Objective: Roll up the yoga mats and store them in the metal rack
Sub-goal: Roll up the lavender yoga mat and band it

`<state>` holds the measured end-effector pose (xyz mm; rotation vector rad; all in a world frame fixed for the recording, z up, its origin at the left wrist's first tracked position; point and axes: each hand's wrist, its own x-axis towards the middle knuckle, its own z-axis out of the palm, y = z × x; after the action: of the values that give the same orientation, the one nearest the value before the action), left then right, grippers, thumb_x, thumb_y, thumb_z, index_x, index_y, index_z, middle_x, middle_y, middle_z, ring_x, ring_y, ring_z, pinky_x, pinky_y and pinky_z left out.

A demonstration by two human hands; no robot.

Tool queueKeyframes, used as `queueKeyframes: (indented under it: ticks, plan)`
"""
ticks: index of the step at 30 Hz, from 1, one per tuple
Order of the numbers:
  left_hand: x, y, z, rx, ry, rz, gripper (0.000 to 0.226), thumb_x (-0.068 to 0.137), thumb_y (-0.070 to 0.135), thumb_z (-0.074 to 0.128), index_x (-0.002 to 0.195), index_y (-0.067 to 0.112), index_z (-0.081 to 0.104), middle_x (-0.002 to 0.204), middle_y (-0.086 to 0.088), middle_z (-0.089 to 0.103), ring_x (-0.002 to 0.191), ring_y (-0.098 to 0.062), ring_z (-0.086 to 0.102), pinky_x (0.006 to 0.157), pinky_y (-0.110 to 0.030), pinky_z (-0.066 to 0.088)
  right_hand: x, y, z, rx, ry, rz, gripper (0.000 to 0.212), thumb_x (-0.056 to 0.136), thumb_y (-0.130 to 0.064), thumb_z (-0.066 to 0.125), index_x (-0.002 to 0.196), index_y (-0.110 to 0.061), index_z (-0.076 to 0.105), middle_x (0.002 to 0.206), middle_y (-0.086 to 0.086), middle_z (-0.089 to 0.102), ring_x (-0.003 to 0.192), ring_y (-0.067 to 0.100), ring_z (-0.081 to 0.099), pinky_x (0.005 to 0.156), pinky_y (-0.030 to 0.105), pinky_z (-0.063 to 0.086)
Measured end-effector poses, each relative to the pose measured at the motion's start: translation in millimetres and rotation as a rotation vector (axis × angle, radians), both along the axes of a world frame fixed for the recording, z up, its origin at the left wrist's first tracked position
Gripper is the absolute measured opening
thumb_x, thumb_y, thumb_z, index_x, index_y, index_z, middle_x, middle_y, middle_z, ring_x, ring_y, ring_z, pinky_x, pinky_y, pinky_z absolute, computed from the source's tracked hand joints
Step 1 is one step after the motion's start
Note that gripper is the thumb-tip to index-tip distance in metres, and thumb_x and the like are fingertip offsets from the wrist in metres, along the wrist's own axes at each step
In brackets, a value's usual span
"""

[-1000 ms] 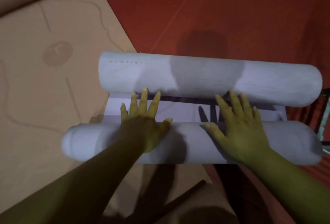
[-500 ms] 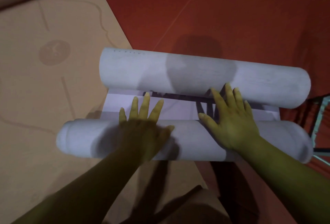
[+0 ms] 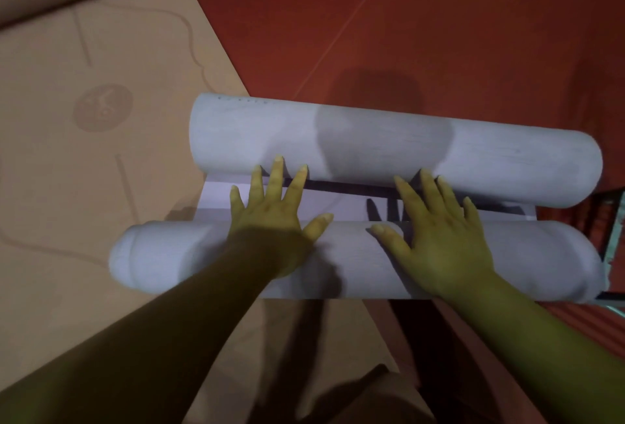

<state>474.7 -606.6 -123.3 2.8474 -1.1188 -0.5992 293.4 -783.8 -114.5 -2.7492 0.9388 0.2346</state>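
Hands lay flat on the pale yoga mat (image 3: 341, 207), which was rolled from both ends. The left hand (image 3: 270, 220) and right hand (image 3: 436, 241) pressed on the near roll (image 3: 162, 258), fingers straight and spread, gripping nothing. Their tips reached over the flat strip (image 3: 220, 200) toward the far roll (image 3: 507, 153) (the left ones seemed to touch it). The mat lay across the right edge of a tan mat (image 3: 84, 170) spread on the red floor (image 3: 439, 18), its left end on the tan mat, its right end over the floor. A thin metal bar (image 3: 614, 237) showed just beside the near roll's right end.
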Motion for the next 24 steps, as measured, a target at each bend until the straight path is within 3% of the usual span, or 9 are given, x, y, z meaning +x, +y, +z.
queueKeyframes:
  ticks: [6, 12, 16, 20, 24]
  plan:
    - [10.1, -12.5, 4.7, -0.127, -0.136, -0.025, 0.080, 0.090, 0.078, 0.022, 0.160, 0.043, 0.001, 0.170, 0.002, -0.011, 0.156, -0.030, -0.006, 0.121, -0.063, 0.006, 24.1, -19.5, 1.8, 0.017, -0.044, -0.001, 0.090, 0.084, -0.083, 0.012, 0.161, -0.036, 0.010, 0.171, 0.006, -0.003, 0.157, 0.029, -0.001, 0.124, 0.056, 0.011]
    - [-9.7, 6.5, -9.9, -0.163, -0.254, -0.154, 0.078, 0.095, 0.077, 0.021, 0.156, 0.031, 0.038, 0.166, -0.010, 0.025, 0.150, -0.040, 0.029, 0.112, -0.068, 0.027, 38.0, -33.5, -6.2, -0.027, -0.067, -0.005, 0.083, 0.089, -0.079, 0.025, 0.159, -0.035, 0.015, 0.170, 0.011, 0.003, 0.155, 0.035, 0.006, 0.121, 0.059, 0.018]
    - [-5.3, 0.6, -7.4, -0.112, -0.185, -0.133, 0.082, 0.093, 0.080, 0.018, 0.159, 0.031, 0.029, 0.167, -0.008, 0.020, 0.152, -0.039, 0.023, 0.115, -0.068, 0.023, 40.7, -34.9, -4.2, -0.042, -0.097, -0.015, 0.081, 0.089, -0.077, 0.027, 0.158, -0.034, 0.021, 0.169, 0.013, 0.008, 0.154, 0.037, 0.011, 0.120, 0.060, 0.021]
    - [7.0, -8.3, -3.7, -0.035, -0.109, -0.061, 0.088, 0.082, 0.087, 0.002, 0.159, 0.044, -0.007, 0.170, 0.000, -0.012, 0.156, -0.031, -0.004, 0.122, -0.062, 0.006, 31.8, -24.0, -0.5, -0.054, -0.100, -0.009, 0.082, 0.089, -0.078, 0.026, 0.157, -0.032, 0.027, 0.168, 0.014, 0.016, 0.153, 0.037, 0.017, 0.118, 0.061, 0.022]
    - [21.5, -24.0, 1.1, 0.000, -0.024, -0.032, 0.086, 0.086, 0.086, 0.016, 0.156, 0.046, -0.015, 0.167, 0.003, -0.024, 0.155, -0.027, -0.016, 0.122, -0.061, -0.002, 17.1, -12.6, -2.5, -0.052, -0.067, 0.002, 0.085, 0.088, -0.080, 0.016, 0.159, -0.034, 0.026, 0.169, 0.007, 0.017, 0.156, 0.029, 0.013, 0.120, 0.059, 0.017]
